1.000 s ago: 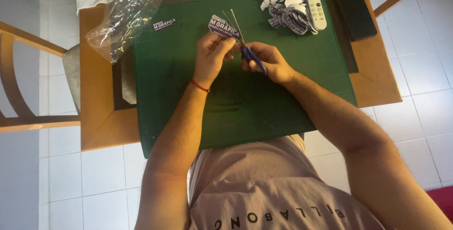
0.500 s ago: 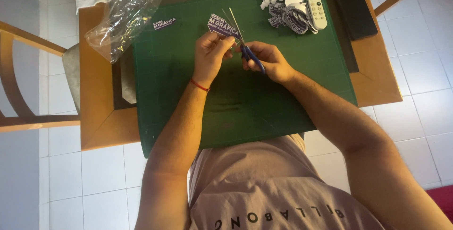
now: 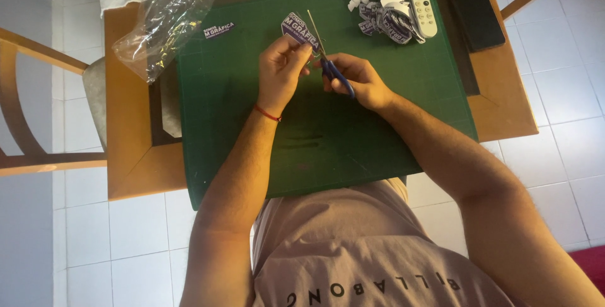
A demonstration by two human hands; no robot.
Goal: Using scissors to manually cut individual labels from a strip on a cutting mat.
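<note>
The left hand is closed around a small purple-and-white printed sticker, pinching it by its lower edge between thumb and fingers so that most of the sheet stands free above the knuckles, just above the middle of the frame. The right hand is closed on a pair of blue-handled scissors, fingers through the loops, the thin blades pointing up and to the left and meeting the sticker's right edge. Both hands are held above a dark green cutting mat that covers most of the wooden counter.

The sticker looks like thin, light, flexible stock: it will probably bend or flutter wherever it is unsupported, so a pinch close to the cutting line, on the printed body rather than a narrow margin, should keep it steadiest. Its glossy face may be somewhat slippery. The scissors are rigid and light, best held by the loops.

In the upper right of the frame lies a heap of purple and white offcuts, with a white remote control touching it and a black phone farther right. Another small purple sticker lies flat on the mat to the upper left, near a crumpled clear plastic bag.
</note>
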